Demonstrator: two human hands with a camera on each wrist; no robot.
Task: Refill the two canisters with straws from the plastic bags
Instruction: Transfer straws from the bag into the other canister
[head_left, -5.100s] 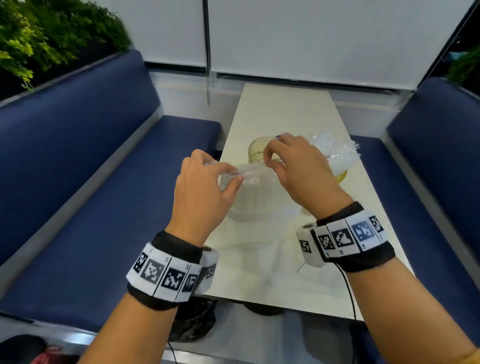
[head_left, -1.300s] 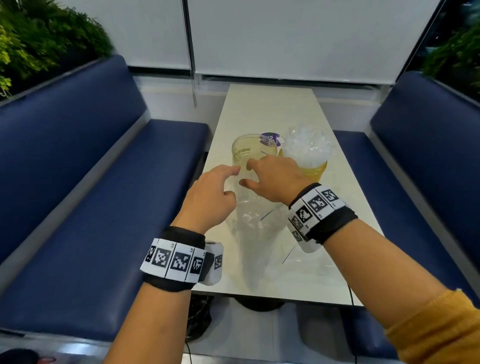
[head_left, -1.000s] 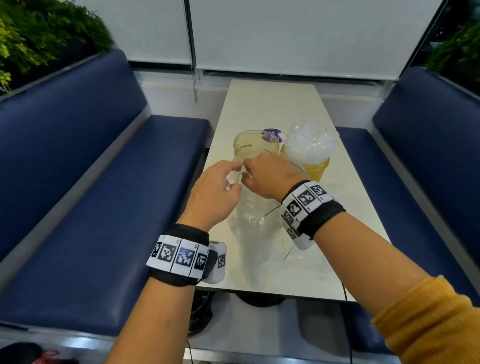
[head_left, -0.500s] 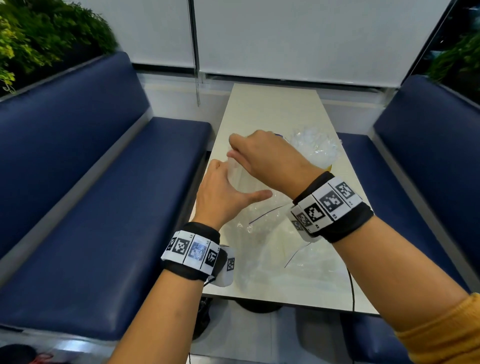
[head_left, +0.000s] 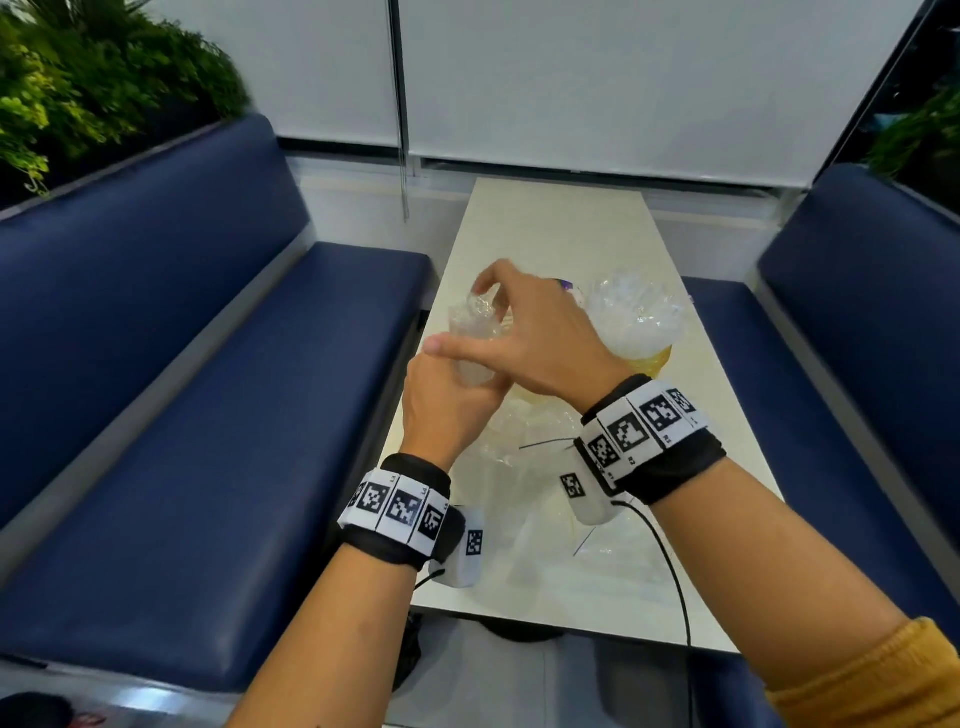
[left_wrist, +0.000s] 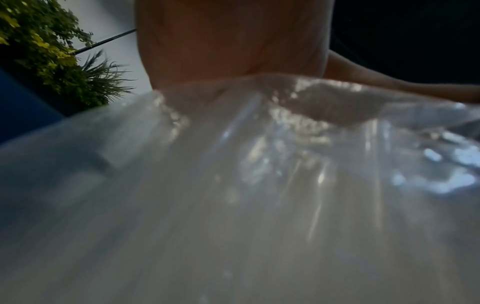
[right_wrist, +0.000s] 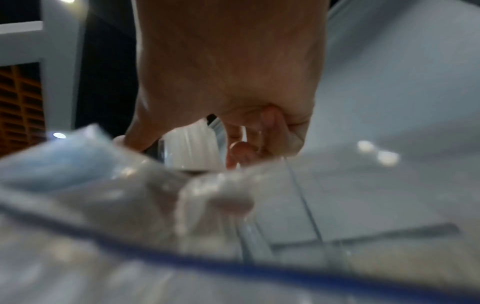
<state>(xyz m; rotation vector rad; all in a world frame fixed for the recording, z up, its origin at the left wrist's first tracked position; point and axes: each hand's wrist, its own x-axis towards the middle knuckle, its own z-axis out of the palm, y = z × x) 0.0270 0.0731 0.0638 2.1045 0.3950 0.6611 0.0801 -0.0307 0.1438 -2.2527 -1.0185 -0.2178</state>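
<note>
My left hand (head_left: 449, 397) grips the lower part of a bundle of clear-wrapped straws (head_left: 470, 335) and holds it upright above the table's left side. My right hand (head_left: 462, 317) comes over from the right, its fingers curled round the bundle's top; the right wrist view shows white straws (right_wrist: 192, 144) between those fingers. A crumpled clear plastic bag (head_left: 524, 434) lies below the hands and fills the left wrist view (left_wrist: 233, 185). One yellow canister (head_left: 653, 358) at the right is packed with wrapped straws (head_left: 634, 312). The other canister is mostly hidden behind my right hand.
The narrow white table (head_left: 561, 228) runs away from me between two dark blue benches (head_left: 208, 395) (head_left: 852, 364). A second flat clear bag (head_left: 587, 561) lies near the front edge. Black cables (head_left: 670, 561) trail from my right wristband.
Both hands have come up from the bag on the table. The straw bundle now stands upright in my left hand, and my right hand has shifted onto its top.
</note>
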